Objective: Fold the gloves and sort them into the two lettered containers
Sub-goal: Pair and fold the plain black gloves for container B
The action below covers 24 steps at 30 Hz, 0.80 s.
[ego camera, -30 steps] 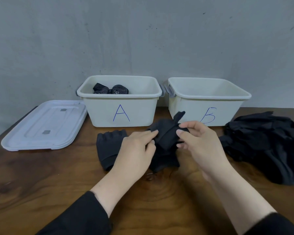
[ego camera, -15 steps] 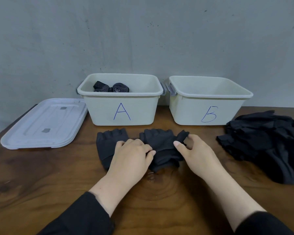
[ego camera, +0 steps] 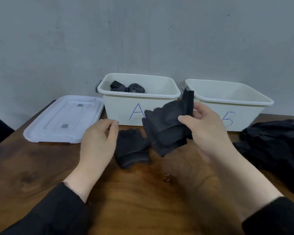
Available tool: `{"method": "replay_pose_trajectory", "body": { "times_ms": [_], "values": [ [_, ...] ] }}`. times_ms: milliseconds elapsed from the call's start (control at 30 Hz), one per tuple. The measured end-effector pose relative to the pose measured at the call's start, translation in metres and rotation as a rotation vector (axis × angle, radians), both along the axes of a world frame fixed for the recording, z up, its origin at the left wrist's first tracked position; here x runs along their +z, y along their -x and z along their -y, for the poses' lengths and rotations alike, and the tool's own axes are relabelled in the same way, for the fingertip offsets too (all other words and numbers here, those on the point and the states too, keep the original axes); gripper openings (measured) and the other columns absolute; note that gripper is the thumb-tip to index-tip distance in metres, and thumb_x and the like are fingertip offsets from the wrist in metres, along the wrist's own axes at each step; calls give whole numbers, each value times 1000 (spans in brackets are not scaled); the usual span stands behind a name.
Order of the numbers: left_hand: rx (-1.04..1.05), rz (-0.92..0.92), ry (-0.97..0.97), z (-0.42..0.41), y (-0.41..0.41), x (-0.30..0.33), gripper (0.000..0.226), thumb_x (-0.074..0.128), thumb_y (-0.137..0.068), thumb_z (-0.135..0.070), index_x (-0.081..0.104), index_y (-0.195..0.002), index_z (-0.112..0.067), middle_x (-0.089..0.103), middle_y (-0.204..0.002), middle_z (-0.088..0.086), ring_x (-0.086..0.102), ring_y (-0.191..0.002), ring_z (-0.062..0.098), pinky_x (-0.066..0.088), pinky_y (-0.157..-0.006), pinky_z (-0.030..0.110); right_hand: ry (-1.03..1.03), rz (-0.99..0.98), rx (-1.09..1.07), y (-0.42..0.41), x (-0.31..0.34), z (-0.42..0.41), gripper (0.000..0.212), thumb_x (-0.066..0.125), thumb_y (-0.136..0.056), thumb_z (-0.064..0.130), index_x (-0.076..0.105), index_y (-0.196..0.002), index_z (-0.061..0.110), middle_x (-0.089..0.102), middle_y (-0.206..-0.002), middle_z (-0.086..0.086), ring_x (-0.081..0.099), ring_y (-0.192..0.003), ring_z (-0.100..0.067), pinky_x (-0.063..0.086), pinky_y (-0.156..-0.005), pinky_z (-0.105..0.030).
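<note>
Gloves come in a pair: left hand (ego camera: 98,143), fingers loosely curled and holding nothing, hovers by the flat glove (ego camera: 131,148) on the counter (ego camera: 143,200); right hand (ego camera: 205,131) pinches the lifted glove (ego camera: 166,126), likely to stack them before containers A (ego camera: 124,107) and B (ego camera: 244,114).

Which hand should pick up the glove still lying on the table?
Left. The left hand hovers open beside the flat glove, holding nothing. The right hand already grips the folded glove raised off the table, so it is occupied.
</note>
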<state>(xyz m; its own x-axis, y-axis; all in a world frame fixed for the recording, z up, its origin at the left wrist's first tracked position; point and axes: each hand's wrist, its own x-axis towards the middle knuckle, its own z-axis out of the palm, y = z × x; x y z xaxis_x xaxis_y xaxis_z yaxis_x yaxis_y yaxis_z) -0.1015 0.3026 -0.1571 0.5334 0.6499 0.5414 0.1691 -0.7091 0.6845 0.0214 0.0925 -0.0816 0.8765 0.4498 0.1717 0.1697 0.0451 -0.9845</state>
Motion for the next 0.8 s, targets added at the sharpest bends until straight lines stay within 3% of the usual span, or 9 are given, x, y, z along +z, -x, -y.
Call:
{"method": "replay_pose_trajectory", "body": {
  "times_ms": [100,167,233,300,433,567,633,733,800],
  "values": [
    [59,111,67,-9,7,5,25,49,-101,-27,72,-103,-17,69,-98,-8,59,-94,10,43,-82,28,-101,-123,77,11,-2,-32,27,61,-94,-1,67,-116,13,78,-102,-4,75,-92,-21,61,-75,-32],
    [52,125,75,-8,10,7,25,48,-101,-29,70,-99,-20,67,-95,-10,57,-89,6,42,-80,25,-19,-129,57,13,-22,-50,28,68,-93,8,66,-120,13,78,-102,-5,75,-93,-21,61,-85,-38],
    [14,45,83,-8,11,5,22,49,-100,-35,68,-99,-25,65,-95,-11,55,-87,4,38,-77,22,287,31,44,17,-49,-58,44,72,-92,29,59,-132,16,73,-108,1,71,-99,-15,56,-88,-29],
    [-74,-125,121,-10,10,-2,26,51,-97,-45,67,-110,-30,63,-105,-12,57,-97,4,39,-82,22,570,180,-9,24,-72,-57,58,64,-95,47,49,-144,20,64,-120,5,62,-113,-14,47,-93,-26],
    [-195,-457,104,-8,7,-12,47,55,-93,-55,56,-134,-33,55,-130,-14,52,-118,5,36,-94,21,496,203,2,38,-95,-53,49,58,-99,44,56,-142,21,63,-135,7,58,-120,-6,45,-104,-24],
    [-153,-417,113,-13,8,-7,39,59,-95,-40,58,-133,-31,56,-136,-8,50,-121,9,34,-95,22,520,271,45,46,-98,-60,47,55,-101,45,58,-141,21,60,-138,8,56,-124,-6,43,-108,-25],
    [-87,-424,45,-13,10,-6,35,56,-97,-38,61,-131,-28,58,-136,-5,52,-123,14,39,-101,30,469,256,21,43,-97,-58,41,54,-101,43,61,-137,24,63,-132,11,58,-117,-2,45,-102,-19],
    [-81,-264,-117,11,6,1,27,55,-98,-32,67,-120,-24,65,-122,-4,57,-113,20,45,-100,49,428,235,-47,33,-96,-39,32,54,-102,41,65,-129,28,65,-118,18,59,-106,3,43,-89,-9],
    [-156,-178,-203,44,-3,6,24,53,-98,-30,69,-115,-24,66,-114,-7,57,-109,17,46,-98,49,435,246,-78,24,-96,-16,30,53,-102,41,65,-126,29,65,-115,19,59,-106,3,45,-89,-10]
  ]
}}
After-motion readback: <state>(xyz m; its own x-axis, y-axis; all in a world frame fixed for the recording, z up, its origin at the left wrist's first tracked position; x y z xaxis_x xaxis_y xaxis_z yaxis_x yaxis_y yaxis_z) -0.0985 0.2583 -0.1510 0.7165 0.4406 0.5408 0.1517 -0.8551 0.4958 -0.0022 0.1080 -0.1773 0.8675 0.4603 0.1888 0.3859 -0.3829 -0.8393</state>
